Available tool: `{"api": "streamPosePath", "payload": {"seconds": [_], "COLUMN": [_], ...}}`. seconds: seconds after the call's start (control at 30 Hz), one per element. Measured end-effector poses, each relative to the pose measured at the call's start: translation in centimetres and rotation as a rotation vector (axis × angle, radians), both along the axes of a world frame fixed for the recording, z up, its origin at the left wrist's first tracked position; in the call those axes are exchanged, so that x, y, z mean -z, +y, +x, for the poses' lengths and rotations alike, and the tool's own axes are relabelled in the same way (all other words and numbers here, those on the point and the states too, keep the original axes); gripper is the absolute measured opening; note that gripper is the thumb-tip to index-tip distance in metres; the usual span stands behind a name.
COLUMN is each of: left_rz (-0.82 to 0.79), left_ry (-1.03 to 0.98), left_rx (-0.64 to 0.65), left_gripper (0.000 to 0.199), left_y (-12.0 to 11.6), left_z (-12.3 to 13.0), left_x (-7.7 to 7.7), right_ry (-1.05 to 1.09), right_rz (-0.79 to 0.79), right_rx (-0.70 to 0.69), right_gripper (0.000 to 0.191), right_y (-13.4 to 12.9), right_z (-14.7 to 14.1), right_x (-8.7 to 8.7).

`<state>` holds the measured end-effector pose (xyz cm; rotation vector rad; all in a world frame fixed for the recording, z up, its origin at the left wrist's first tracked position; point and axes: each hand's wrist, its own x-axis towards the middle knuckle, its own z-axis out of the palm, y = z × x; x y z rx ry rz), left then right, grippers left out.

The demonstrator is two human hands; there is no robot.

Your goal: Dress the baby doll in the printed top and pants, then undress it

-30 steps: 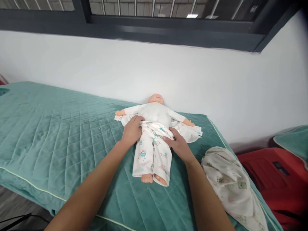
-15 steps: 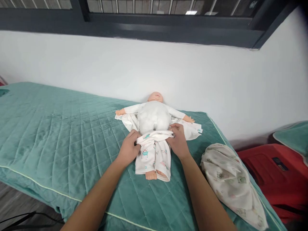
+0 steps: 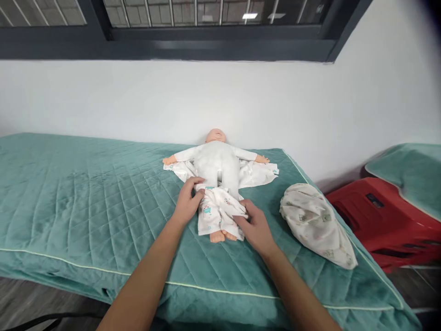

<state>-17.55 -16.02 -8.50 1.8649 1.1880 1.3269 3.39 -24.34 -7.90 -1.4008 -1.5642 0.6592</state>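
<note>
A baby doll (image 3: 216, 158) with a white cloth body lies on its back, head toward the wall, arms spread. Printed white baby pants (image 3: 211, 214) cover its lower legs, and both feet stick out at the hems. My left hand (image 3: 188, 200) pinches the waistband on the left side. On the right, my right hand (image 3: 254, 225) grips bunched fabric of the pants lower down, near the doll's shin. Under the doll's back and arms a printed white baby shirt (image 3: 257, 174) is spread out flat.
A crumpled printed cloth (image 3: 317, 223) lies to the right on the green quilted bed cover (image 3: 113, 197). Beyond the bed's right edge stands a red plastic object (image 3: 386, 216). A white wall (image 3: 138, 99) and dark window frame (image 3: 213, 48) rise behind.
The pants' waistband has come down from the doll's hips to its thighs, lower on the right side. My right hand has moved down toward the feet. The camera view has shifted.
</note>
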Motion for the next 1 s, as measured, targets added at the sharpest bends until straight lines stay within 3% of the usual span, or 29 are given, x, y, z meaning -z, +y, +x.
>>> {"api": "streamPosePath", "payload": {"seconds": [0.17, 0.33, 0.43, 0.53, 0.63, 0.73, 0.83, 0.9, 1.0], "left_rz": [-0.065, -0.108, -0.032, 0.057, 0.083, 0.083, 0.069, 0.043, -0.031], "left_ry": [0.044, 0.174, 0.201, 0.259, 0.32, 0.392, 0.434, 0.453, 0.46], "left_rx": [-0.021, 0.028, 0.08, 0.103, 0.077, 0.117, 0.196, 0.235, 0.256], "left_gripper": [0.02, 0.026, 0.05, 0.081, 0.084, 0.074, 0.061, 0.055, 0.052], "left_y": [-1.3, -6.3, -9.1, -10.1, -9.9, -9.5, -9.5, -9.7, -10.3], "left_z": [0.0, -0.5, -0.8, -0.6, -0.6, -1.0, -1.7, -2.2, -2.7], "left_x": [-0.3, 0.4, 1.1, 1.5, 1.4, 0.6, -0.8, -2.0, -3.7], "right_ry": [-0.093, -0.131, -0.118, -0.109, -0.193, -0.33, -0.402, -0.424, -0.405], "right_rz": [-0.013, 0.016, -0.001, -0.015, -0.029, -0.065, -0.099, -0.112, -0.184], "right_rx": [0.095, 0.073, 0.063, 0.008, -0.086, -0.16, -0.234, -0.274, -0.304], "right_gripper": [0.012, 0.014, 0.016, 0.016, 0.014, 0.014, 0.031, 0.041, 0.04], "right_y": [-0.6, 1.0, 1.4, 0.9, -0.7, -3.1, -4.8, -5.1, -4.8], "right_z": [-1.4, -1.4, -1.2, -0.9, -0.6, -0.3, 0.0, 0.1, 0.0], "right_x": [-0.2, -0.1, 0.0, -0.3, -1.2, -2.4, -3.5, -4.1, -4.9]}}
